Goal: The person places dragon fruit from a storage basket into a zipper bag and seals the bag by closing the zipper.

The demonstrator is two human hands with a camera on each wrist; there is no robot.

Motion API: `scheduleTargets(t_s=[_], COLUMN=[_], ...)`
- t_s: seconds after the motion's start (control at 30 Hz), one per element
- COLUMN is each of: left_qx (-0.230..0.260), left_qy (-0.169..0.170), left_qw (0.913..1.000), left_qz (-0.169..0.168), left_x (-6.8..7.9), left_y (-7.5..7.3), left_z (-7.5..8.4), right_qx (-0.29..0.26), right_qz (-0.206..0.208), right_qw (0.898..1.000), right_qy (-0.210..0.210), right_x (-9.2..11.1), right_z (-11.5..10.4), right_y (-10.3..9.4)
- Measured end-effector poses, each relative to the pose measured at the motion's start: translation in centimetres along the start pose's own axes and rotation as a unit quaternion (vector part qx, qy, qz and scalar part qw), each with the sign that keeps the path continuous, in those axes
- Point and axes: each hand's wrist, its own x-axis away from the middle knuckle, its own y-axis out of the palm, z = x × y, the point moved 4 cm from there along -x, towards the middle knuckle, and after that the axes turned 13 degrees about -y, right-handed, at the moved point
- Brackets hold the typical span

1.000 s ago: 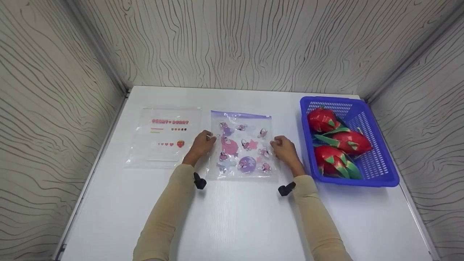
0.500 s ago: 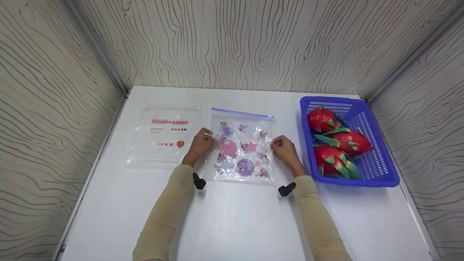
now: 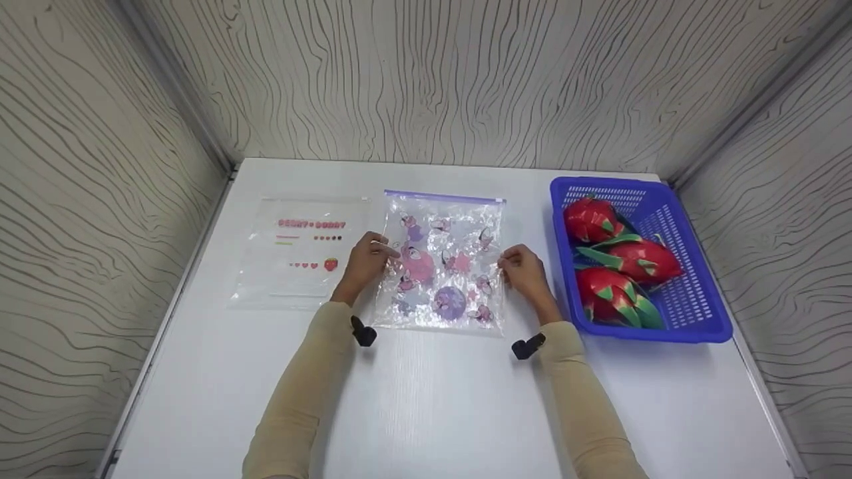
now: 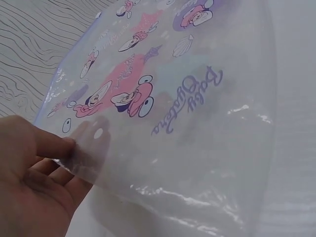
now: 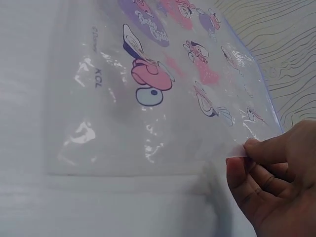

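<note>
A clear zip bag [image 3: 442,266] with pink and purple cartoon prints and a purple zip strip at its far end lies between my hands in the head view. My left hand [image 3: 365,263] pinches its left side edge, thumb above and fingers behind the film; the left wrist view shows those fingers through the plastic [image 4: 187,148]. On the opposite side, my right hand [image 3: 526,269] pinches the right edge between thumb and forefinger. In the right wrist view the bag [image 5: 148,118] slants up toward that pinch, its near end low over the white table.
A second clear zip bag [image 3: 299,253] with red strawberry prints lies flat on the white table [image 3: 426,399] at the left. At the right stands a blue plastic basket [image 3: 715,293] holding red dragon fruits [image 3: 642,259] with green leaves. Wood-patterned panels [image 3: 426,80] enclose the table's back and sides.
The bag's zip end has risen and shifted away from me, with its strip now nearly level. Both hands still hold the side edges, the left having moved slightly up and left.
</note>
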Motion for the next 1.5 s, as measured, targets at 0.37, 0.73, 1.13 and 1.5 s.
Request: scheduleTargets(t_s=[0.37,0.73,1.13,1.5], left_qx=[0.058,0.092,0.142,0.119], left_qy=[0.001,0.015,0.027,0.091], left_qw=[0.9983,0.9952,0.9890,0.9886], left_qz=[-0.006,-0.027,-0.032,-0.016], left_x=[0.1,0.4,0.7,1.2], left_y=[-0.5,-0.4,-0.5,-0.8], left_z=[1.1,2.1,3.4,4.8], right_qx=[-0.023,-0.030,-0.024,-0.053], right_qz=[0.040,0.062,0.085,0.091], right_qw=[0.997,0.994,0.989,0.987], right_qy=[-0.058,-0.089,-0.122,-0.122], right_x=[-0.2,0.1,0.4,0.2], right_z=[-1.4,-2.2,-3.8,-4.2], right_y=[-0.6,-0.9,-1.2,-1.6])
